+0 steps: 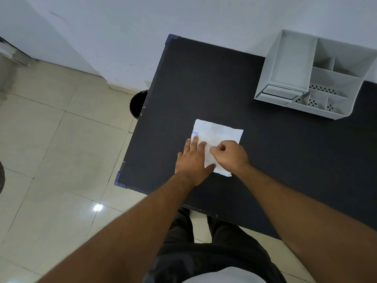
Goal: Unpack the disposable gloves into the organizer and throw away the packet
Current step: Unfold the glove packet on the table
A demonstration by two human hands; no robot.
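A flat white glove packet [221, 133] with blue print lies on the black table [204, 84], near its front left part. My left hand [191, 160] presses flat on the packet's left side, fingers spread. My right hand [229, 155] rests on the packet's near right part with fingertips pinched on its surface. A white organizer [289, 64] with several compartments stands at the back right of the table, all compartments appearing bare.
A black round bin [137, 105] stands on the tiled floor just off the table's left edge, partly hidden by it. A white wall runs behind the table. My legs are under the near table edge.
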